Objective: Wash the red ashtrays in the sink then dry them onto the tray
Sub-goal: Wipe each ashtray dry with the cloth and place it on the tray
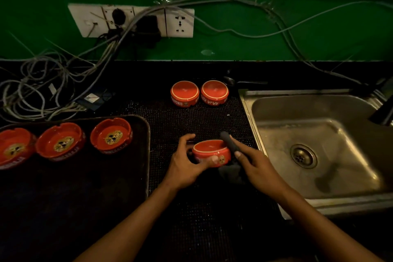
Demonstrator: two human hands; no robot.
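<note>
Head: left hand grip holds upturned ashtray.

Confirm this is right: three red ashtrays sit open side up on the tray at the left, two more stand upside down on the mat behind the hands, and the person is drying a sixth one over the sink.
Not quite: the head view shows the held ashtray over the black mat, left of the sink, not over it. The left hand holds it while the right hand works a dark cloth against it. The rest stands.
</note>
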